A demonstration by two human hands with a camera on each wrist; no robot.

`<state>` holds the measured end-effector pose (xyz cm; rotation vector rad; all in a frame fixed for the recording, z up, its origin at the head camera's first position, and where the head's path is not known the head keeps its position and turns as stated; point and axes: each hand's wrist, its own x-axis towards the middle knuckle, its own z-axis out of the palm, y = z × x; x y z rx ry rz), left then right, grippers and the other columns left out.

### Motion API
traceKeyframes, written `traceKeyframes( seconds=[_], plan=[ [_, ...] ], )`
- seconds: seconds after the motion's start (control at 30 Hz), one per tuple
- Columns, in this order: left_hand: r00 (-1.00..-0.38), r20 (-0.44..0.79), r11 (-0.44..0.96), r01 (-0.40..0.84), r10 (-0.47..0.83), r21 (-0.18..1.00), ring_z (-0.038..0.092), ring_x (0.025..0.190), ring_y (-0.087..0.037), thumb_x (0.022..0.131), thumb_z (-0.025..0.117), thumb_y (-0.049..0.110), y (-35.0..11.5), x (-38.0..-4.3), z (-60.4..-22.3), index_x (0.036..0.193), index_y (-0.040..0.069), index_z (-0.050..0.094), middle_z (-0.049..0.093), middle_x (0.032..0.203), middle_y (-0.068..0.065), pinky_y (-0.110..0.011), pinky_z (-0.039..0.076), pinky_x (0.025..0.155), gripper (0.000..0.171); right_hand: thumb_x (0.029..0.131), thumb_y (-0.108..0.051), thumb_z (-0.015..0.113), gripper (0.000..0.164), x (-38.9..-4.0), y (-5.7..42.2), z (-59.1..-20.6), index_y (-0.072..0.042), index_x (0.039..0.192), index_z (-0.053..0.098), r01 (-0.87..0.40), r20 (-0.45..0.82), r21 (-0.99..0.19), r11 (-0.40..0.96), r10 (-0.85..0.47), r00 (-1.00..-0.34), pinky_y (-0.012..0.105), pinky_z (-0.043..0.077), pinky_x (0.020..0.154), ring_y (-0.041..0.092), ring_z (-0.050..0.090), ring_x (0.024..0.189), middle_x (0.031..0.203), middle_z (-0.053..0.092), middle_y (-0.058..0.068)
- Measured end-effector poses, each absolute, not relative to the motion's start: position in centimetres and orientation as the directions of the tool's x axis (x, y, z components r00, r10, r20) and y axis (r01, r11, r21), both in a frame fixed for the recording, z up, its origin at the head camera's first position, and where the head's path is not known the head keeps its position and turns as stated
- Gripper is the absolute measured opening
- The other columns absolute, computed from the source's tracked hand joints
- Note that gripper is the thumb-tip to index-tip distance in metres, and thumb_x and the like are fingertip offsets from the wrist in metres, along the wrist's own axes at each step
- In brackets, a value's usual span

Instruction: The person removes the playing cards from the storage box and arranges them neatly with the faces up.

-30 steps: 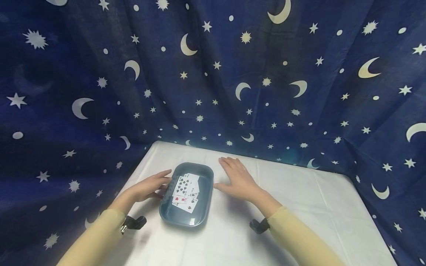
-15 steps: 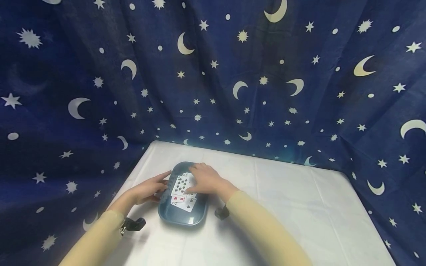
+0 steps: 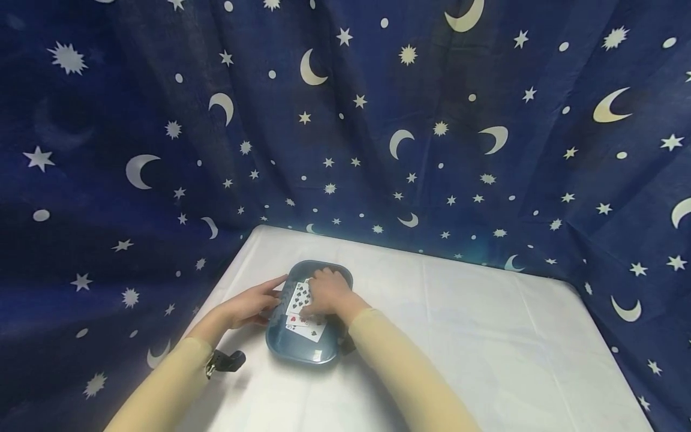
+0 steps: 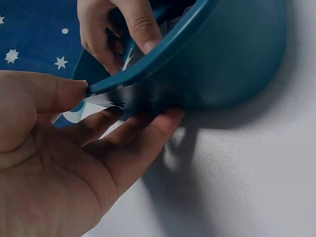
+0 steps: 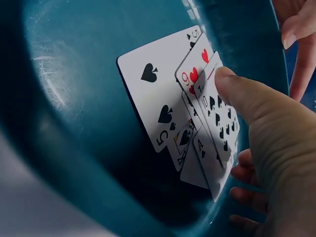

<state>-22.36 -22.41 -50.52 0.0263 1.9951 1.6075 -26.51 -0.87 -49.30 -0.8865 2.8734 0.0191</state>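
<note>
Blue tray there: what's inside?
Inside the blue tray lie overlapping playing cards, among them a five of spades, a ten of spades and a heart card. The right hand hides part of the pile; lower cards' covered faces can't be seen.

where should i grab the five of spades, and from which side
Probably by its near long edge, pinched from the near side: the five lies partly under the nine, which overlaps its far side, while that near edge is uncovered and faces bare tray.
</note>
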Motion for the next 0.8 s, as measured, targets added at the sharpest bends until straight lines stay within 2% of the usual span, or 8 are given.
traceKeyframes(
  seconds=[0.4,0.8],
  plan=[
    [-0.846,-0.418,0.270,-0.340,0.331,0.901,0.056,0.108,-0.034,0.091,0.047,0.007,-22.3,-22.3,-50.6,0.147,0.033,0.025,0.039,0.140,-0.018,-0.052,0.050,0.081,0.065,0.056,-0.080,0.061,0.098,-26.6,-1.1,-49.8,-0.013,0.128,0.055,-0.520,-0.203,-0.024,0.854,-0.513,-0.834,0.043,0.037,0.099,0.020,0.047,0.107,0.119,0.052,0.003],
    [-0.853,-0.415,0.271,-0.338,0.315,0.901,0.057,0.106,-0.032,0.090,0.048,0.008,-22.3,-22.3,-50.7,0.146,0.033,0.026,0.040,0.139,-0.019,-0.051,0.051,0.078,0.066,0.057,-0.073,0.069,0.095,-26.9,-1.3,-50.5,-0.011,0.128,0.054,-0.525,-0.196,-0.031,0.851,-0.520,-0.831,0.041,0.040,0.096,0.020,0.046,0.108,0.119,0.052,0.003]
  ],
)
